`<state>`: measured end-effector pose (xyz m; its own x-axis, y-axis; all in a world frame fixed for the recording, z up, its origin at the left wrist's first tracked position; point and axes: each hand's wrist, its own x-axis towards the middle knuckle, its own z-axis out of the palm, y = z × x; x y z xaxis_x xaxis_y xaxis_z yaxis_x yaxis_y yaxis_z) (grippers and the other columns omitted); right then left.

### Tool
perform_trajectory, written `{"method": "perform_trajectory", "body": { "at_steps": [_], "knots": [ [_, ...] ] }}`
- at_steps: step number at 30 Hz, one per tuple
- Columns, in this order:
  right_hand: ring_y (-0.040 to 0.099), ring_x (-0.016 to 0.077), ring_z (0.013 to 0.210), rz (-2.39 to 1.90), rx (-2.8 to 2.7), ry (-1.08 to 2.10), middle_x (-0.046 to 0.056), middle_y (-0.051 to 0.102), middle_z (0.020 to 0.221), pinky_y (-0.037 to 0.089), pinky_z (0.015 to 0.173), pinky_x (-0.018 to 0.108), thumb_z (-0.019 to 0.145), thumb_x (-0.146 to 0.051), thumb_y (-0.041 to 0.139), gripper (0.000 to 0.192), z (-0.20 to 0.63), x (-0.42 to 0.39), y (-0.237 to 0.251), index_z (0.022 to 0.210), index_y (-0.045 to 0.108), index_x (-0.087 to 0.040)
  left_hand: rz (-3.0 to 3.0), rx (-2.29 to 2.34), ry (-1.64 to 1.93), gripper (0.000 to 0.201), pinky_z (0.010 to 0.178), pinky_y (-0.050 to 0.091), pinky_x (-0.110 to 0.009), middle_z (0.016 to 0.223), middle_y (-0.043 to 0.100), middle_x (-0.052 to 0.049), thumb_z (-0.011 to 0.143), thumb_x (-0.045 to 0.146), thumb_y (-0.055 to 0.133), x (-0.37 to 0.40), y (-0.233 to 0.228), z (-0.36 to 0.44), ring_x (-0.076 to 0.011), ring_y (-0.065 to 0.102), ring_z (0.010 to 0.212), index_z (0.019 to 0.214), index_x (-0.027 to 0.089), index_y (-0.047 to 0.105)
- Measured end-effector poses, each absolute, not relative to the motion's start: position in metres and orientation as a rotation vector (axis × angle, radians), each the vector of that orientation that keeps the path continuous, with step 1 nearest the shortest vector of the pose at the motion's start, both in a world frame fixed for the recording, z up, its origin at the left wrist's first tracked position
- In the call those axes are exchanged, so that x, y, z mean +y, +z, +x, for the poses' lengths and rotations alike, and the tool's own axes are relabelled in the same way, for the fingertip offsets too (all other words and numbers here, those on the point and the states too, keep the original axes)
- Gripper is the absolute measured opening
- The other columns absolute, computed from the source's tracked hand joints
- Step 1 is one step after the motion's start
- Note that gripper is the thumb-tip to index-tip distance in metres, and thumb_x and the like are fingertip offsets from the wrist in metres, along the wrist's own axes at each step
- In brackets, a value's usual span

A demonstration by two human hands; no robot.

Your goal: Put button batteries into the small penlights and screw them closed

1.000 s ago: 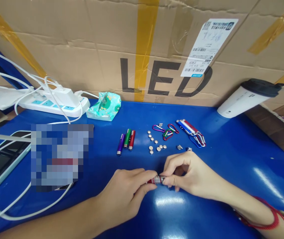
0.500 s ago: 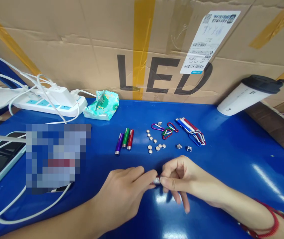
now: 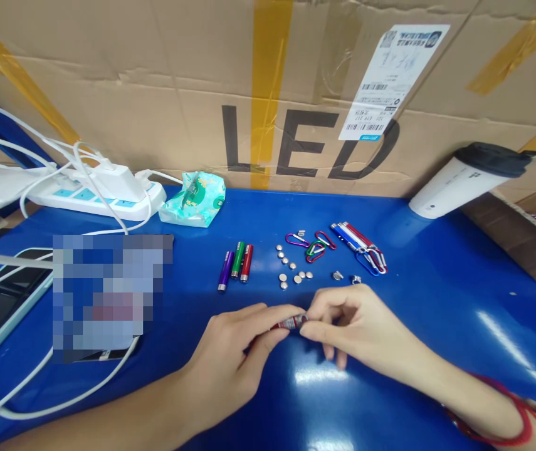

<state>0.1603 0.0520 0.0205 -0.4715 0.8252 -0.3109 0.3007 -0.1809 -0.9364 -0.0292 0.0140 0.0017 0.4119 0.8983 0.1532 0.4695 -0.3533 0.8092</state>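
My left hand (image 3: 234,351) is closed round a small red metal tube (image 3: 289,322) with a silver end, held just above the blue table. At that silver end, my right hand (image 3: 362,322) pinches with thumb and index finger; its other fingers curl loosely below. Whether a separate small part sits in this pinch is hard to make out. Beyond the hands lie several round silver button-like pieces (image 3: 298,280) and small silver ring-shaped parts (image 3: 338,275). Purple (image 3: 225,271), green (image 3: 237,260) and red (image 3: 246,264) tubes rest to their left.
Coloured carabiners (image 3: 315,252) and several slim tubes with carabiners (image 3: 355,241) lie farther back. A tissue pack (image 3: 192,199), power strip (image 3: 93,200), phone (image 3: 9,294) and white cables occupy the left. A lidded cup (image 3: 460,185) leans at right, before a large carton (image 3: 178,81).
Both hands have risen slightly, away from me. My left thumb has shifted, and more of the red tube shows between the hands. The loose parts on the table stay put.
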Motion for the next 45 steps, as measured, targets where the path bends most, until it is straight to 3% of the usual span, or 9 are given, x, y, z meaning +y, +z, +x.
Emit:
{"method": "perform_trajectory", "body": {
  "at_steps": [4, 8, 14, 18, 20, 23, 30, 36, 45],
  "knots": [
    [0.061, 0.0108, 0.059, -0.937, -2.145, 0.778, 0.001, 0.067, 0.073, 0.052, 0.05, 0.019, 0.073, -0.028, 0.07, 0.013, 0.172, 0.052, 0.019, 0.083, 0.069, -0.021, 1.827, 1.199, 0.77, 0.027, 0.055, 0.038, -0.02, 0.073, 0.059, 0.002, 0.092, 0.023, 0.041, 0.015, 0.007, -0.028, -0.0107, 0.05, 0.06, 0.107, 0.025, 0.063],
    [0.065, 0.0109, 0.075, -0.665, -2.375, 0.522, 0.0, 0.069, 0.09, 0.052, 0.064, 0.018, 0.084, -0.016, 0.057, 0.016, 0.18, 0.055, 0.018, 0.093, 0.067, -0.024, 1.829, 1.15, 0.741, 0.024, 0.055, 0.037, -0.02, 0.07, 0.058, 0.002, 0.092, 0.023, 0.04, 0.015, 0.008, -0.029, -0.0108, 0.049, 0.059, 0.1, 0.022, 0.063],
    [0.062, 0.0101, 0.07, -0.569, -2.523, 0.66, 0.002, 0.066, 0.079, 0.048, 0.061, 0.018, 0.088, -0.015, 0.049, 0.017, 0.175, 0.054, 0.013, 0.085, 0.066, -0.017, 2.091, 0.863, 0.513, 0.017, 0.067, 0.043, -0.022, 0.082, 0.065, -0.002, 0.091, 0.019, 0.04, 0.004, 0.005, -0.022, -0.0139, 0.06, 0.072, 0.09, 0.018, 0.056],
    [0.063, 0.0124, 0.077, -0.742, -2.487, 0.568, 0.003, 0.067, 0.085, 0.049, 0.066, 0.021, 0.089, -0.017, 0.047, 0.018, 0.172, 0.057, 0.006, 0.09, 0.065, -0.019, 1.945, 1.089, 0.563, 0.019, 0.071, 0.043, -0.022, 0.086, 0.066, 0.0, 0.093, 0.023, 0.036, 0.009, 0.004, -0.02, -0.0143, 0.061, 0.078, 0.092, 0.02, 0.055],
    [0.063, 0.0133, 0.078, -0.92, -2.396, 0.547, 0.003, 0.068, 0.085, 0.05, 0.071, 0.024, 0.088, -0.021, 0.05, 0.016, 0.172, 0.063, 0.002, 0.088, 0.066, -0.019, 1.821, 1.24, 0.659, 0.021, 0.068, 0.042, -0.021, 0.083, 0.064, 0.001, 0.094, 0.025, 0.033, 0.016, 0.005, -0.022, -0.0127, 0.059, 0.073, 0.092, 0.021, 0.053],
    [0.062, 0.0127, 0.068, -1.064, -2.325, 0.573, 0.003, 0.067, 0.082, 0.051, 0.064, 0.024, 0.085, -0.026, 0.055, 0.015, 0.171, 0.071, -0.003, 0.091, 0.067, -0.019, 1.753, 1.376, 0.744, 0.021, 0.057, 0.038, -0.021, 0.068, 0.056, 0.004, 0.092, 0.029, 0.032, 0.024, 0.005, -0.026, -0.0111, 0.051, 0.057, 0.088, 0.02, 0.051],
    [0.055, 0.0084, 0.057, -1.056, -2.315, 0.796, 0.002, 0.065, 0.076, 0.046, 0.056, 0.02, 0.084, -0.033, 0.056, 0.021, 0.173, 0.074, 0.006, 0.09, 0.068, -0.017, 1.609, 1.344, 0.773, 0.025, 0.054, 0.031, -0.022, 0.058, 0.037, 0.007, 0.093, 0.034, 0.028, 0.024, 0.005, -0.027, -0.0104, 0.036, 0.051, 0.088, 0.019, 0.048],
    [0.049, 0.0061, 0.055, -0.707, -2.685, 1.369, -0.003, 0.06, 0.079, 0.04, 0.048, 0.015, 0.058, -0.036, 0.078, 0.034, 0.182, 0.057, 0.04, 0.087, 0.07, -0.022, 1.559, 1.321, 0.79, 0.025, 0.056, 0.03, -0.024, 0.06, 0.037, 0.006, 0.094, 0.034, 0.029, 0.023, 0.007, -0.026, -0.01, 0.035, 0.053, 0.087, 0.019, 0.047],
    [0.057, 0.0063, 0.061, -0.684, -2.769, 1.455, -0.002, 0.064, 0.079, 0.044, 0.056, 0.013, 0.067, -0.03, 0.074, 0.02, 0.181, 0.042, 0.038, 0.083, 0.071, -0.02, 1.519, 1.297, 0.806, 0.026, 0.056, 0.028, -0.025, 0.061, 0.036, 0.006, 0.094, 0.036, 0.028, 0.023, 0.005, -0.025, -0.0104, 0.034, 0.054, 0.085, 0.02, 0.046]
  ]
}}
